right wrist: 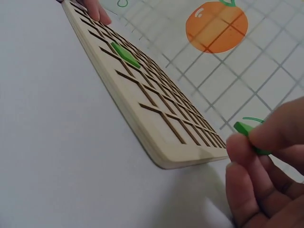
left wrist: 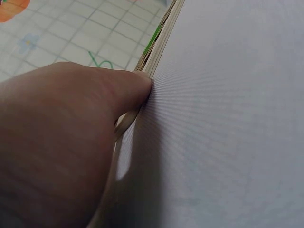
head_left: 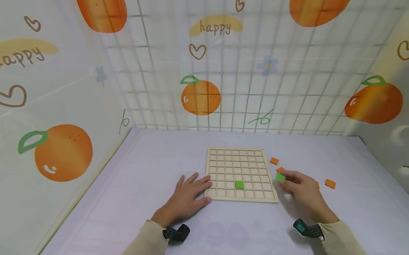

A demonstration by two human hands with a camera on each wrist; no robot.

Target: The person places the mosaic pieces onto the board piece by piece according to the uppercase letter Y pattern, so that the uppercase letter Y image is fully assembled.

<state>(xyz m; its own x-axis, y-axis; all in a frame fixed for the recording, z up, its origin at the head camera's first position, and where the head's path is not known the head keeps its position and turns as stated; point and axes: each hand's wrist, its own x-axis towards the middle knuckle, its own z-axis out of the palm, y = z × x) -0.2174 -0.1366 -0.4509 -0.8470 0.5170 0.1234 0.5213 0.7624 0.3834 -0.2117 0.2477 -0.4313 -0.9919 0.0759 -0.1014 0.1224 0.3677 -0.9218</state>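
Observation:
A wooden grid board [head_left: 223,175] lies on the table, and one green square tile [head_left: 239,184] sits in a cell near its front. My left hand [head_left: 190,194] rests at the board's left edge with spread fingers; in the left wrist view the thumb [left wrist: 128,88] touches the board's side. Just off the board's right edge, my right hand [head_left: 304,191] pinches a second green square tile [head_left: 280,177] between thumb and fingertips. The right wrist view shows this pinched tile [right wrist: 244,128] partly covered by the fingers.
Orange square tiles lie right of the board: one by its upper right edge [head_left: 274,161], one behind the held tile [head_left: 280,170], one farther right [head_left: 330,183], and another partly hidden by the right hand. Fabric walls with printed oranges enclose the table [head_left: 151,156] at the back and sides.

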